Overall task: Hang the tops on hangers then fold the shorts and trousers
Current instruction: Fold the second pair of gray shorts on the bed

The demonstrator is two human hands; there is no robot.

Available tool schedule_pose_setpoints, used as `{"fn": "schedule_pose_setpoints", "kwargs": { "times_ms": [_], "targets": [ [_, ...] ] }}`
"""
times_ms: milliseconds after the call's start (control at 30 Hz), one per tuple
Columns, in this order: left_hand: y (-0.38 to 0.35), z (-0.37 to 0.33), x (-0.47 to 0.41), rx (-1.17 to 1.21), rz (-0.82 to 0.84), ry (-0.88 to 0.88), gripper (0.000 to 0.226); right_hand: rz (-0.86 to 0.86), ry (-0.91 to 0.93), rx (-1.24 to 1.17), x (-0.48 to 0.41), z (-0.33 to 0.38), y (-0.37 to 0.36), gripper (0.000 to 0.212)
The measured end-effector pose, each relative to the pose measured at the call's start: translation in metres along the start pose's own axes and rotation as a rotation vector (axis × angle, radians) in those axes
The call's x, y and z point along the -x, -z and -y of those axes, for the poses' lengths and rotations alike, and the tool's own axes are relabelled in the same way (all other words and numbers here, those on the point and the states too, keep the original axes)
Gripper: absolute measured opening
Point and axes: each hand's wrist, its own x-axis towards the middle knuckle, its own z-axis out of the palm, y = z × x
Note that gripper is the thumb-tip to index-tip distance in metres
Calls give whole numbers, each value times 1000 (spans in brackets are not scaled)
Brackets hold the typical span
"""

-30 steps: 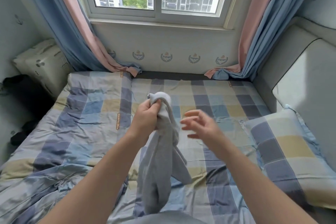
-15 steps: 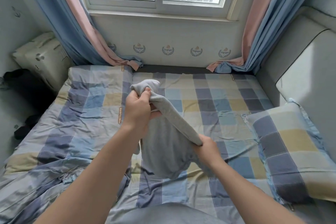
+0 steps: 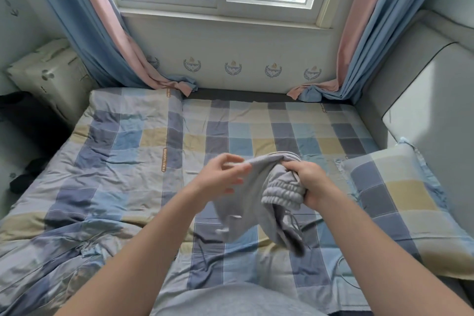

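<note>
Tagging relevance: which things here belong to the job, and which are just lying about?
Job: grey drawstring garment, right hand gripping its waistband, left hand pinching its edge.
Lying about: checked pillow, curtains, pale patterned cushion.

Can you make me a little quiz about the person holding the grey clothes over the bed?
1. True or false: the grey garment lies flat on the bed.
2. Fill the gap: the ___ hand grips the bunched waistband.
3. The checked pillow lies on the person's: A left, B right, C lap.
Key: 1 false, it is held up; 2 right; 3 B.
</note>
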Motion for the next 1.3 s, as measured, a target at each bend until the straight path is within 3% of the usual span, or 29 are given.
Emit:
{"fn": "schedule_pose_setpoints", "kwargs": {
  "times_ms": [133,233,467,600,700,800,1000,1167,1300],
  "targets": [
    [-13,20,4,-168,251,-42,50,88,-82,-227,15,21,-12,16],
    [-24,33,4,-150,341,-123,42,208,-121,-324,23,31,-16,21],
    [-18,68,-6,-377,111,-143,13,299,-23,-458,30,50,-10,22],
    [-9,78,-8,-534,-5,-136,6,261,-39,-531,25,47,9,29],
    [-6,80,-8,-479,-121,-133,13,189,-112,-587,17,33,25,30],
    [4,72,-6,-341,-192,-152,21,54,-168,-545,6,8,39,24],
    [16,51,0,-231,-154,-165,29,-145,-292,-496,-10,-44,52,25],
    [17,41,9,-43,-51,-113,25,11,-308,-329,-3,-55,33,25],
    [25,33,19,29,82,-74,10,121,-15,60,6,-39,6,24]
  ]
}}
